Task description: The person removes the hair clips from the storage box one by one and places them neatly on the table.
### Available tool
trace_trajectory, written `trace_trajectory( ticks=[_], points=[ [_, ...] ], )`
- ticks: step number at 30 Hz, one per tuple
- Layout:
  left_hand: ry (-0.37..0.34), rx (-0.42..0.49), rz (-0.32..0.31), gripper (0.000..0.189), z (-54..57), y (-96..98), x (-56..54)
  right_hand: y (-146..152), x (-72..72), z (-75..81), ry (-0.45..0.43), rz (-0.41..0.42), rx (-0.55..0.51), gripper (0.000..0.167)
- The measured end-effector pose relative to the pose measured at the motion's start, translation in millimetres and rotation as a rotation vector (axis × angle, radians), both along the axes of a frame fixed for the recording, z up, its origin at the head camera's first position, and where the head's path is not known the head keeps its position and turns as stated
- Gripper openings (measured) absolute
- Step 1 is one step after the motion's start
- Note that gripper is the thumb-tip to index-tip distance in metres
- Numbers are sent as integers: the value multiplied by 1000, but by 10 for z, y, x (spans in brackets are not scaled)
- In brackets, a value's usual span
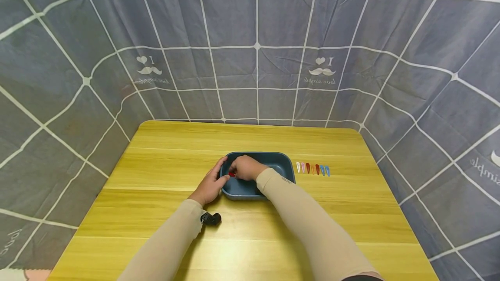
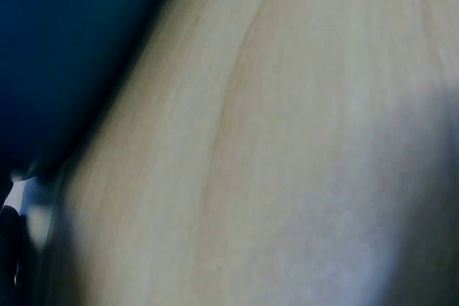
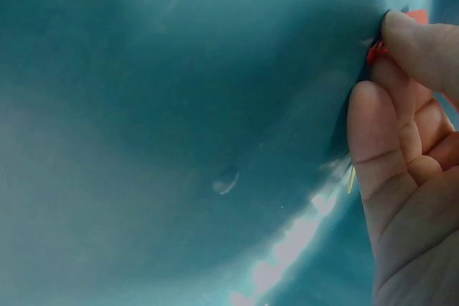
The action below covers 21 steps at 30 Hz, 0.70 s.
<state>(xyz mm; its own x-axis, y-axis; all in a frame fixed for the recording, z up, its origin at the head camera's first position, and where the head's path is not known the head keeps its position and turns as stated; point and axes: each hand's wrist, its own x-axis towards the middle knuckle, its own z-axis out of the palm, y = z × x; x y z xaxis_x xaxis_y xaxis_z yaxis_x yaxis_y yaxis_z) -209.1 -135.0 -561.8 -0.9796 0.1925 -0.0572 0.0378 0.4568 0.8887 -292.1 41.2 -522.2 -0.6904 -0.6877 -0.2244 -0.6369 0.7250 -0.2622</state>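
Observation:
A dark blue basin (image 1: 269,155) stands on the wooden table. My right hand (image 1: 248,167) reaches inside its left part and pinches a small red hair clip (image 1: 232,174) between thumb and fingers. In the right wrist view, red bits of the clip (image 3: 376,51) show beside the thumb (image 3: 412,41); the rest is covered. At the basin's left end rests my left hand (image 1: 211,185), fingers stretched along the rim and thumb over it, close to the red clip. The left wrist view catches only the basin's side (image 2: 64,55) and blurred wood.
Right of the basin lies a row of several hair clips (image 1: 313,168) in white, pink, red, orange and blue. A black device (image 1: 211,219) sits at my left wrist. Grey checked cloth (image 1: 238,68) encloses the table (image 1: 175,142) behind and at the sides.

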Motion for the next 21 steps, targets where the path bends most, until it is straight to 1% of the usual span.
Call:
trace_trajectory(
  ticks=[4,10,16,21],
  points=[
    [-2,-2,2,65,-1,0,0,14,-4,-13,-10,-8,-24,26],
    [-3,-7,8,65,5,7,1,48,-11,-37,-36,-43,-73,27],
    [-8,-8,11,65,4,2,-5,75,-8,-13,-41,-9,-56,28],
    [3,-7,-8,66,-21,-6,-31,120,-19,19,-71,13,-79,32]
  ],
)
